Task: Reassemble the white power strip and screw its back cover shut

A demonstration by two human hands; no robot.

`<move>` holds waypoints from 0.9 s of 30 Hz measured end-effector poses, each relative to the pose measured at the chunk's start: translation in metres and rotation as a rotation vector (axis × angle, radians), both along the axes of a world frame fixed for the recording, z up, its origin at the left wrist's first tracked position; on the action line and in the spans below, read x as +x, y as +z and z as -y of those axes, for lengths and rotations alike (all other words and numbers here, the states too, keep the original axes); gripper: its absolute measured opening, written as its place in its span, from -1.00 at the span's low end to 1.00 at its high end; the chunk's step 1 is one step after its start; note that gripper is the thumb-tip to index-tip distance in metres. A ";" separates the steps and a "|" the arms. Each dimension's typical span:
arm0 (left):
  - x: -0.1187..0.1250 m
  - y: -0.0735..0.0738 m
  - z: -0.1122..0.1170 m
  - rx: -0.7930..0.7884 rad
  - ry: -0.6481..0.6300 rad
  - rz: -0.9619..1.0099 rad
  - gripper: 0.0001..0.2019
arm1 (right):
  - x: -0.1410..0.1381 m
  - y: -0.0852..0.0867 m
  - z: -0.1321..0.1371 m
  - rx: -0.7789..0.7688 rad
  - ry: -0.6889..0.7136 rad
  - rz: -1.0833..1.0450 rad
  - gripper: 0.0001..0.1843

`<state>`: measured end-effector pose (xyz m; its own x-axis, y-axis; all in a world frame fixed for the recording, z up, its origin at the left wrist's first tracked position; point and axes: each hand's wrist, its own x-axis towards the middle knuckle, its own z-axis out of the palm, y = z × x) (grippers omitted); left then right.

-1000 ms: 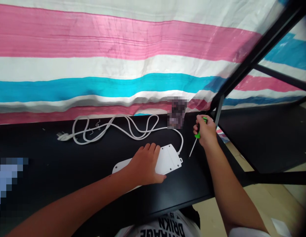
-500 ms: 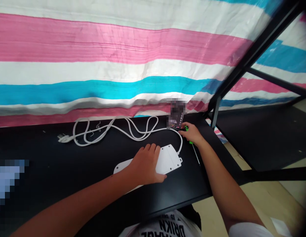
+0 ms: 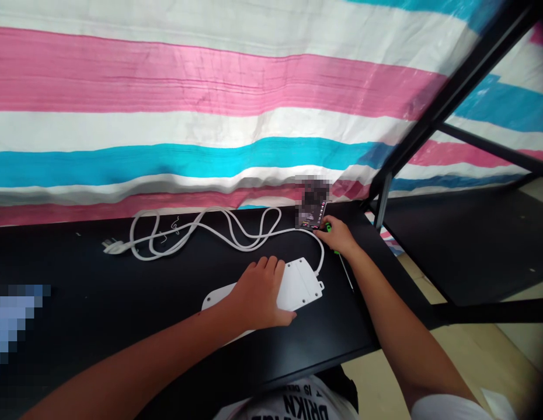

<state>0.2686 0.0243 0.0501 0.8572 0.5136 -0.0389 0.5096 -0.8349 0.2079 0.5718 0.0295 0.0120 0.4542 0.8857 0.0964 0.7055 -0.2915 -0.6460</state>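
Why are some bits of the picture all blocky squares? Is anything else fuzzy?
In the head view, blocky squares hide a left-edge patch and a second patch beside the right hand; the picture's right corners fade dark and blurry; the rest looks sharp, evenly lit.

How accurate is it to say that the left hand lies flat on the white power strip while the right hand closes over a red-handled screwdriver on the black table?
Not quite: the head view shows that the handle of the screwdriver is green, not red. The rest holds: the left hand lies flat on the white power strip, and the right hand closes over the screwdriver on the black table.
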 end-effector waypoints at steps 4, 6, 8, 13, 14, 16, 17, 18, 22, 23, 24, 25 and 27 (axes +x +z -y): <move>0.000 -0.002 0.000 0.017 0.000 0.016 -0.18 | 0.001 -0.002 -0.002 0.018 0.013 0.006 -0.75; 0.000 -0.002 0.000 0.018 -0.003 0.021 -0.18 | 0.001 -0.002 -0.003 0.030 0.016 0.011 -0.75; 0.000 -0.001 0.000 0.013 -0.007 0.022 -0.19 | 0.001 -0.002 -0.005 0.040 0.017 0.018 -0.76; 0.001 -0.001 0.000 -0.001 0.000 0.027 -0.18 | 0.000 -0.001 -0.013 0.057 0.022 0.034 -0.78; 0.000 0.000 0.000 -0.004 -0.001 0.026 -0.18 | 0.000 -0.001 -0.014 0.060 0.024 0.038 -0.78; 0.000 0.000 0.000 -0.008 -0.002 0.024 -0.18 | 0.000 -0.001 -0.018 0.064 0.028 0.047 -0.79; 0.000 0.000 0.000 -0.010 -0.002 0.023 -0.18 | 0.001 -0.001 -0.021 0.065 0.030 0.051 -0.79; 0.000 0.000 0.000 -0.011 -0.002 0.021 -0.18 | 0.001 -0.001 -0.023 0.065 0.033 0.054 -0.79; 0.000 0.000 0.000 -0.011 0.007 0.016 -0.18 | 0.003 -0.002 -0.036 0.060 0.054 0.063 -0.79; 0.000 0.000 0.001 -0.009 0.008 0.016 -0.17 | 0.003 -0.002 -0.040 0.060 0.060 0.064 -0.80; 0.001 0.000 0.001 -0.008 0.008 0.017 -0.17 | 0.004 -0.002 -0.043 0.061 0.065 0.063 -0.79; 0.001 -0.001 0.001 -0.008 0.007 0.016 -0.17 | 0.004 -0.002 -0.046 0.062 0.069 0.061 -0.78; 0.001 -0.001 0.001 -0.013 0.005 0.015 -0.16 | 0.004 -0.002 -0.049 0.063 0.069 0.052 -0.75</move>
